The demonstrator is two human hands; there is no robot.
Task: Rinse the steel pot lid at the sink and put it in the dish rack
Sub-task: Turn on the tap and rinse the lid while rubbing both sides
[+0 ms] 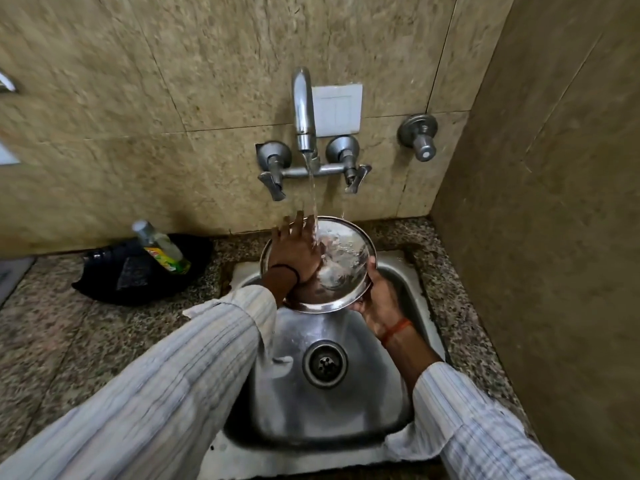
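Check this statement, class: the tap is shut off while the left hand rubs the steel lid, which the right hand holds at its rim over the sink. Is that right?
Not quite. The head view shows the tap running, its stream landing on the steel lid. The rest holds: the left hand rubs the lid while the right hand holds its rim over the sink.

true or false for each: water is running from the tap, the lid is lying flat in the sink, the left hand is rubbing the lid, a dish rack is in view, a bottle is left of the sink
1. Water runs from the tap: true.
2. The steel lid lies in the sink: false, it is held tilted above the basin.
3. The left hand is spread on the lid: true.
4. A dish rack is visible: false, none shows.
5. A bottle sits left of the sink: true.
6. The right hand is empty: false, it grips the lid's lower rim.
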